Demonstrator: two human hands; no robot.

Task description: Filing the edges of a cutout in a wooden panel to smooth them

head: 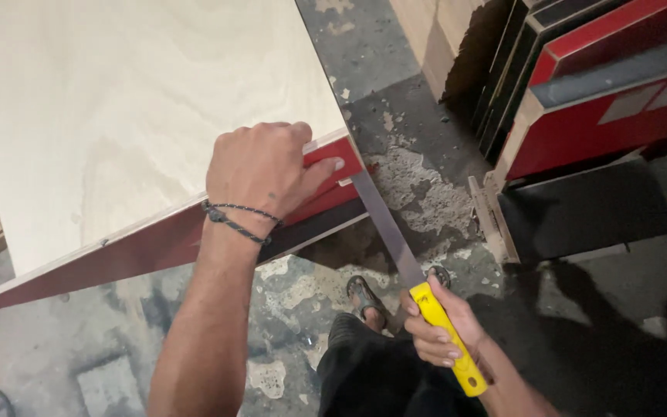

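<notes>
A large pale plywood panel [133, 100] with a red laminate edge [117, 255] lies across the upper left. My left hand [264, 166], with a dark cord bracelet on the wrist, grips the panel's near right corner, thumb on the red edge. My right hand [438, 328] is closed around the yellow handle of a hand saw [395, 239]. The saw's grey blade runs up and left from the handle to the panel's corner, just beside my left thumb.
Red and black laminated boards [604, 100] lean stacked at the upper right. A dark board with a pale wooden edge [580, 208] lies below them. The concrete floor [418, 170] is stained and patchy. My sandalled foot [364, 297] stands under the panel corner.
</notes>
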